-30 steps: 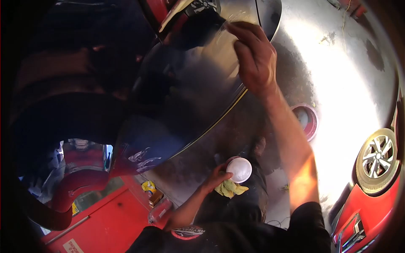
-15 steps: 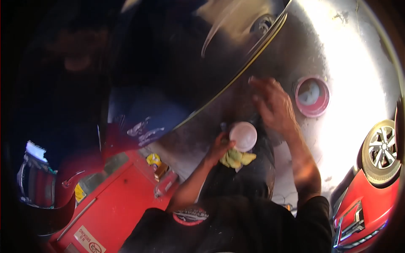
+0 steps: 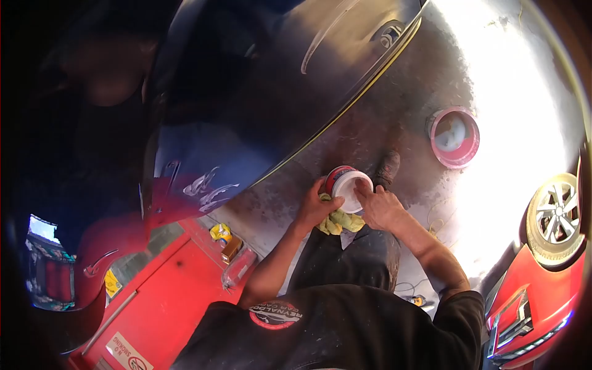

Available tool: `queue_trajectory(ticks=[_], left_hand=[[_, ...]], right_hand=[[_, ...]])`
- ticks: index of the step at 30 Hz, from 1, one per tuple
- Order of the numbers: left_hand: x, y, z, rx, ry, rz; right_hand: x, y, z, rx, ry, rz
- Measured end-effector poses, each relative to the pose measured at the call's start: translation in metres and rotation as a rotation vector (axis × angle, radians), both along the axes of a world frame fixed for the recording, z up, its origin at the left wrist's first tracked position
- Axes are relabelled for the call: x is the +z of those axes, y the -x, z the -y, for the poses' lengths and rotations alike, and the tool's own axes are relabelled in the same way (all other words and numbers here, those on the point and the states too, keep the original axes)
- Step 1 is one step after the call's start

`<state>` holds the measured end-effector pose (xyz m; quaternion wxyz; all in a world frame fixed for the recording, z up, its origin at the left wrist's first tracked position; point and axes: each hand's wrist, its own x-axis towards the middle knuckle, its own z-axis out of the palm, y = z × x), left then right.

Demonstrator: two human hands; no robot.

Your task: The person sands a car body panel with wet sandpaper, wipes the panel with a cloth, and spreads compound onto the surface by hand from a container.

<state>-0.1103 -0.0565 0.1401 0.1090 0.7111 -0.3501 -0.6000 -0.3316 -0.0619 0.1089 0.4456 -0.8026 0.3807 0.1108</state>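
A round tub (image 3: pixel 350 192) with a red outside and white inside is gripped by my left hand (image 3: pixel 316 206), tilted toward me. A yellow-green cloth (image 3: pixel 337 223) hangs under the tub at that hand. My right hand (image 3: pixel 377 206) is at the tub's right side, its fingertips dipping into the opening; whether they pinch anything is hidden. Above and to the left stretches a dark, glossy car panel (image 3: pixel 246 92) with whitish smears (image 3: pixel 208 188) near its lower end and a curved streak (image 3: pixel 317 42) higher up.
A pink bucket (image 3: pixel 456 139) with a pale thing inside stands on the floor. A red car (image 3: pixel 542 296) is at the lower right. At the lower left is a red cabinet (image 3: pixel 176 283) with a small box (image 3: pixel 232 249) and a yellow item (image 3: pixel 220 232) on it.
My right hand has come down from the upper car panel to the tub, its fingers now at the opening. The tub has tilted, showing its red side. The view has shifted.
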Motion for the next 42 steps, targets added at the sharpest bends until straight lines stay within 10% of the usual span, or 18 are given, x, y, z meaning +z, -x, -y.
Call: queue_trajectory(ticks=[7,12,16,21,26,42], left_hand=[[-0.007,-0.001,-0.011,-0.047,-0.058,0.003],[-0.006,-0.008,-0.016,0.186,-0.105,-0.116],[-0.009,-0.015,-0.014,0.154,-0.099,-0.159],[-0.012,-0.011,-0.016,0.094,-0.089,-0.121],[-0.015,-0.008,-0.026,0.087,-0.088,-0.122],[-0.026,-0.009,-0.032,0.058,-0.127,-0.138]], right_hand=[[-0.016,0.003,-0.012,-0.066,-0.391,0.159],[0.05,0.044,0.068,-0.716,-0.404,0.519],[0.054,0.012,0.15,-1.132,0.475,0.683],[0.049,-0.061,0.153,-0.784,0.632,0.738],[0.016,-0.036,0.19,-1.173,0.85,0.678],[0.045,-0.027,0.21,-0.869,0.839,0.894]])
